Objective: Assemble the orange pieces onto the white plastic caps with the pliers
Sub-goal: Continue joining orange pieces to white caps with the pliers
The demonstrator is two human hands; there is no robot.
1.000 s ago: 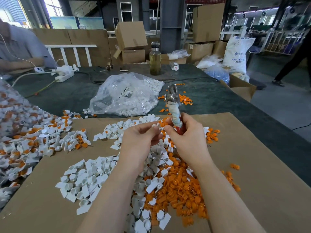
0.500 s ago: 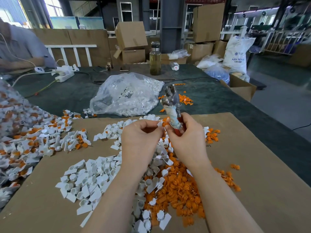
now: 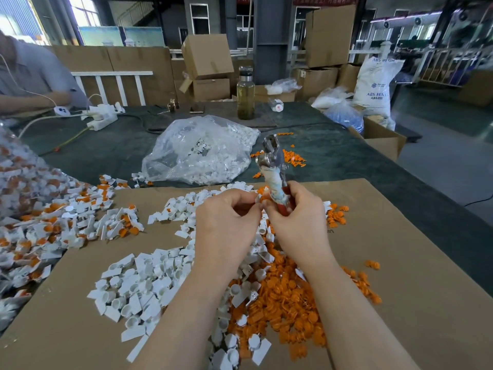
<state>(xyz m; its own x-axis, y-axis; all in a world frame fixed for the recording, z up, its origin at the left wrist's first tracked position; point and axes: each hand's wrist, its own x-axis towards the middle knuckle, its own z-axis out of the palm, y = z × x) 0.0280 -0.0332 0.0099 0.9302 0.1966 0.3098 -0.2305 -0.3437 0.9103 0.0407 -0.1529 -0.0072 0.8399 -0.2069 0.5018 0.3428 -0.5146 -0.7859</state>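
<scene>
- The right grip (image 3: 298, 217) is curling round the wrapped handles of the pliers (image 3: 273, 172), holding them nearly upright with the metal head pointing away from the person; this seems to keep the tool parked in the palm while the fingertips are working free in front of it.
- The left grip (image 3: 226, 217) is pinching a small white plastic cap (image 3: 257, 198) between thumb and forefinger, bringing it against the right fingertips, where an orange piece (image 3: 264, 196) is showing; the two parts are meeting just beside the plier handles, probably being seated by hand before squeezing. Whether they are already mated cannot be told.
- The pliers' head is standing closed or nearly so, holding nothing.
- Both hands are hovering over the sheet of cardboard (image 3: 400, 263) covering the near part of the counter (image 3: 106, 145), so dropped parts are landing back among the stock.
- Loose white caps (image 3: 138, 284) are lying in a spread to the left of the forearms and loose orange pieces (image 3: 288, 297) in a heap between and under them, each within easy reach.
- Finished-looking caps with orange inserts (image 3: 80, 217) are piling up towards the left edge of the cardboard, well apart from the raw stock, likely to keep done work separate.
- A clear bag of white caps (image 3: 197, 153) is lying beyond the far edge of the cardboard, seemingly as reserve.
</scene>
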